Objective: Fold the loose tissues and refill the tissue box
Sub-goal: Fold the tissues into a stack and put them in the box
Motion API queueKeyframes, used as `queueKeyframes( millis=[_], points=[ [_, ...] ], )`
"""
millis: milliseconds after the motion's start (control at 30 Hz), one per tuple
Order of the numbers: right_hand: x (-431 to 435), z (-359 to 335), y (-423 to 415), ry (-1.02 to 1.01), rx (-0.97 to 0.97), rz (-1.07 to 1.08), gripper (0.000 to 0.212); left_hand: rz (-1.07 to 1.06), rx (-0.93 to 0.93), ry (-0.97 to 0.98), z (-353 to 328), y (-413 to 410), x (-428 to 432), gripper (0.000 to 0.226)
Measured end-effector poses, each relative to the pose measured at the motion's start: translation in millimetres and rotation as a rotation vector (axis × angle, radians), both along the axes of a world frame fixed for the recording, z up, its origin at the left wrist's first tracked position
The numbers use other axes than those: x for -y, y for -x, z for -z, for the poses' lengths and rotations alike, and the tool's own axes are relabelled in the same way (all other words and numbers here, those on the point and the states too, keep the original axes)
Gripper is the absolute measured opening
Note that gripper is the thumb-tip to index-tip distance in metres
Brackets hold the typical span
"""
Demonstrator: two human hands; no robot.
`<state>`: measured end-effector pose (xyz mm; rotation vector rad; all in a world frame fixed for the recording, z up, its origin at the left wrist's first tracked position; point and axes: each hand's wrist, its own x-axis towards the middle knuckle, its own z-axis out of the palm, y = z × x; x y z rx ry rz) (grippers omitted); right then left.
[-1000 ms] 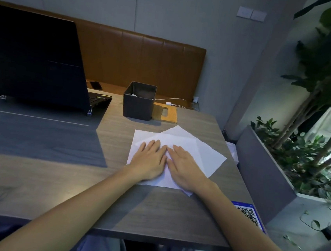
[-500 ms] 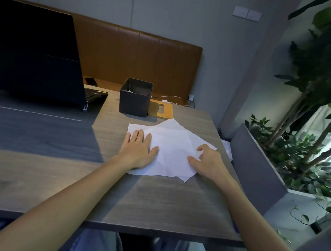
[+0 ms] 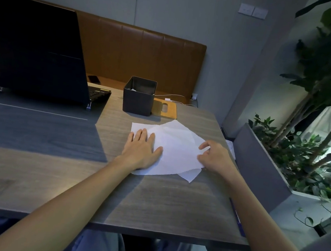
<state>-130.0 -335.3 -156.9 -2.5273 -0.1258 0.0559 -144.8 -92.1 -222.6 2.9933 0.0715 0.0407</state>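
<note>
On the near half of the table (image 3: 152, 205) both forearms reach forward to the tissues (image 3: 176, 147), a small overlapping pile of white sheets lying flat on the wood. The left hand (image 3: 141, 149) lies spread, palm down, with straight fingers pressing the pile's left side. The right hand (image 3: 215, 159) sits at the pile's right edge with curled fingers, thumb and forefinger pinching the top sheet there. One lower sheet's corner pokes out at the near right. Just beyond the pile stands the tissue box (image 3: 139, 96), dark, square and open-topped, with a wooden lid (image 3: 165, 109) flat against its right side. Farther left is a laptop (image 3: 35, 50) and, behind everything, a brown padded bench (image 3: 137, 55).
</note>
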Motion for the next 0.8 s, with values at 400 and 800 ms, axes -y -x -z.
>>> queueKeyframes(
  millis=[400,800],
  points=[
    [-52,10,-24,0.325,0.321,-0.294,0.032,0.119,0.034,0.031,-12,-2,8,0.065],
    [-38,48,-47,0.449,0.048,-0.343,0.068,0.148,-0.226,-0.055,-21,-4,-22,0.068]
  ],
)
